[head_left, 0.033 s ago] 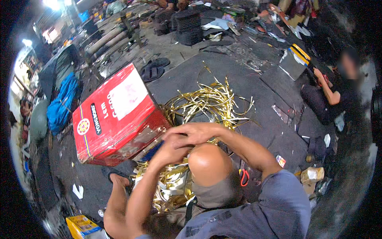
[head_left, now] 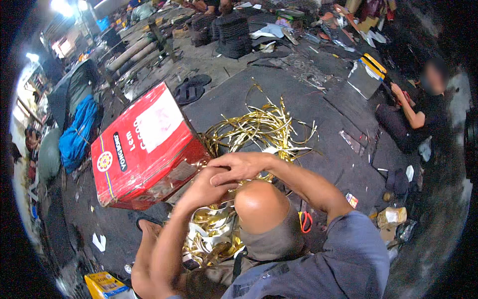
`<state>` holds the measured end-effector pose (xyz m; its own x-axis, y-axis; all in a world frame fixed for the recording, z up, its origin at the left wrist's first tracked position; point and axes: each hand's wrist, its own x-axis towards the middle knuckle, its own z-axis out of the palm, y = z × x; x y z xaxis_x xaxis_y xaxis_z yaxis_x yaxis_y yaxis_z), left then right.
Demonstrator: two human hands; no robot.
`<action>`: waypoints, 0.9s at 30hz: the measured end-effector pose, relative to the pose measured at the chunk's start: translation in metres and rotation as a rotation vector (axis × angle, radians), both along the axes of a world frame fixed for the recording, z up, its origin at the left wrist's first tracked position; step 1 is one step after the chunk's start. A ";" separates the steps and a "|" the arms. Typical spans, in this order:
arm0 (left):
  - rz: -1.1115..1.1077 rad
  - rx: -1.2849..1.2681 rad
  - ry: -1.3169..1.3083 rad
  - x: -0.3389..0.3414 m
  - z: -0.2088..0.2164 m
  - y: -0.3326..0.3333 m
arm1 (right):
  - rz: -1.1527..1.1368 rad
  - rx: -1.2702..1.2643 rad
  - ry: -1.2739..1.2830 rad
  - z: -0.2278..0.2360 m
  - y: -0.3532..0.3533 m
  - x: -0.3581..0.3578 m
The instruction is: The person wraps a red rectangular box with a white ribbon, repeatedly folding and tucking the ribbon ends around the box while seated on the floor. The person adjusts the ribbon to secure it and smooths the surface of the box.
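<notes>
- The right hand [head_left: 241,166] lies across the left hand [head_left: 206,187], the two together just beyond the raised knee [head_left: 261,199].
- The left hand's fingertips are hidden under the right hand, so I cannot tell whether either hand grips anything.
- The gold strips [head_left: 259,127] lie in a loose, looped tangle on the dark floor sheet [head_left: 214,107], just beyond the hands.
- More gold and white strips [head_left: 214,229] are heaped between the legs, below the left hand and partly hidden by the knee.
- The red box [head_left: 139,144] stands tilted in view on the left, its near right corner close beside the hands; a white patch covers part of its upper face.
- Scissors [head_left: 305,222] with orange-red handles lie to the right of the knee.
- Dark sandals [head_left: 189,89] rest past the box's far corner.
- A blue bundle [head_left: 78,132] sits farther left, well apart from the hands.
- A co-worker [head_left: 413,117] sits at the right, one hand near a grey and yellow block [head_left: 368,74].
</notes>
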<state>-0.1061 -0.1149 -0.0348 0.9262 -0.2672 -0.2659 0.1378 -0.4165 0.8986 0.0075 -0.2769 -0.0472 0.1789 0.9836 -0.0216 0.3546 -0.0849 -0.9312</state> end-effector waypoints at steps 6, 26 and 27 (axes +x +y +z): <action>0.268 0.344 0.063 -0.043 0.130 0.088 | 0.029 0.099 -0.046 0.053 0.015 0.028; 0.689 0.210 -0.782 0.084 0.027 0.110 | -0.517 0.023 -0.868 0.099 0.122 0.074; 0.676 0.160 -0.706 0.077 0.037 0.106 | -0.507 0.076 -0.915 0.097 0.117 0.076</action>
<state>-0.0287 -0.0094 0.0025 0.8302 0.3674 0.4192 -0.1541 -0.5714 0.8061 0.0839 -0.1598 0.0499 0.4873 0.7820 0.3887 0.8654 -0.3727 -0.3350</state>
